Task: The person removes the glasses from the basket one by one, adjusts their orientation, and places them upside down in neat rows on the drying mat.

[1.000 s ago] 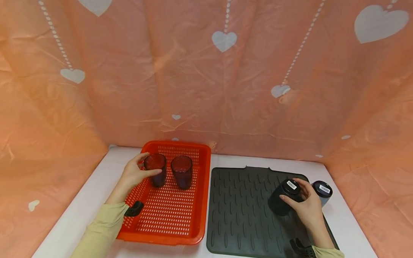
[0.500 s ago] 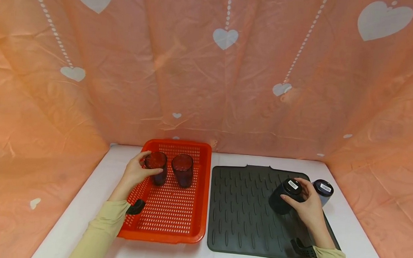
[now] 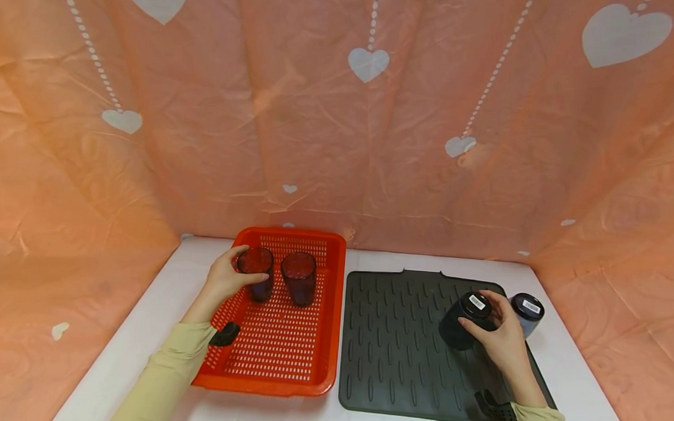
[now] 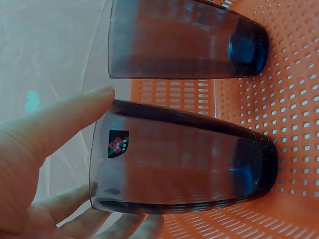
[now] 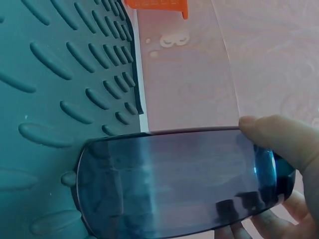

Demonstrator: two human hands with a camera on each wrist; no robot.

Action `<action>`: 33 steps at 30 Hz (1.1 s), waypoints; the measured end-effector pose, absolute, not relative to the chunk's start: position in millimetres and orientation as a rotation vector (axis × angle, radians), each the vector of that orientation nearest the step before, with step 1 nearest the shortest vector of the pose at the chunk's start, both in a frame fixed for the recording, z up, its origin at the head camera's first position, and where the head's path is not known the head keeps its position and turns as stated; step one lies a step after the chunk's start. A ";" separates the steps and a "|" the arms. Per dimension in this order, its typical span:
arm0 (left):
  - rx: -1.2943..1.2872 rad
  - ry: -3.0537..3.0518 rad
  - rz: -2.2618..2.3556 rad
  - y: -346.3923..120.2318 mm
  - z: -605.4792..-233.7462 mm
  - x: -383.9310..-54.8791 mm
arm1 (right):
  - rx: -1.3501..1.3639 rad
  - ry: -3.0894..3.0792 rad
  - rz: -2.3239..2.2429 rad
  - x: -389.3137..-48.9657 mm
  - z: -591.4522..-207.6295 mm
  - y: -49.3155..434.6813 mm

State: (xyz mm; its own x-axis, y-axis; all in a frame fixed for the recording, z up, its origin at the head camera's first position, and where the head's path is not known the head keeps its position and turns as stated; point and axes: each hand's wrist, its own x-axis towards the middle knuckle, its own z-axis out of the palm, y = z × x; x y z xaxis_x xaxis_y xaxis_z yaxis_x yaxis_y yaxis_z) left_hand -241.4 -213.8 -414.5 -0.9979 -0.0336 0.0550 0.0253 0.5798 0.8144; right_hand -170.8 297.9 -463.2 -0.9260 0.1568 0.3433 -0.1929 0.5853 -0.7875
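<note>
In the head view my left hand point(image 3: 223, 281) grips a tinted drinking glass point(image 3: 262, 288) near its rim, thumb on one side and fingers on the other. This glass stands upright in a red plastic basket point(image 3: 337, 322), and in the left wrist view a small dark sticker shows on its side. Close to its right stands a second tinted glass point(image 3: 301, 290). My right hand point(image 3: 504, 334) holds an upside-down tinted glass point(image 3: 455, 329) by its base end, over a dark ridged mat point(image 3: 393, 349). In the right wrist view its rim meets the mat.
Another upside-down glass point(image 3: 528, 309) with a white label on its base stands just right of my right hand, by the mat's far right corner. A white table surface point(image 3: 241, 411) lies under everything. An orange curtain point(image 3: 317, 141) with hearts encloses the back and sides.
</note>
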 end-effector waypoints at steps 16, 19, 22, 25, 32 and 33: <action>-0.013 -2.695 -1.271 -209.1 -421.1 -247.0 | 0.082 -2.415 1.273 -171.2 -460.7 297.8; -0.021 -2.693 -1.262 -209.2 -422.5 -247.1 | 0.100 -2.416 1.290 -170.9 -459.6 298.1; -0.019 -2.691 -1.258 -209.2 -423.6 -247.1 | 0.114 -2.420 1.309 -170.1 -457.2 298.5; -0.015 -2.692 -1.259 -208.7 -423.5 -246.9 | 0.121 -2.426 1.317 -169.1 -452.8 298.9; -0.029 -2.702 -1.248 -207.6 -422.2 -246.8 | 0.120 -2.404 1.316 -171.6 -446.0 301.4; -0.034 -2.703 -1.243 -207.6 -422.0 -247.0 | 0.125 -2.398 1.315 -172.7 -445.1 301.6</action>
State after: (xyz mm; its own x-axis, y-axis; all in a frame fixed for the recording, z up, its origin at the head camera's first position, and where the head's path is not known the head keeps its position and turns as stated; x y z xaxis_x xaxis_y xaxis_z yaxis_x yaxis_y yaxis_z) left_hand -247.0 -207.6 -422.0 -0.9859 -0.0488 0.1602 0.0899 0.6531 0.7519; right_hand -172.7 301.6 -445.1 -0.9157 0.1120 0.3859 -0.2652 0.5530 -0.7898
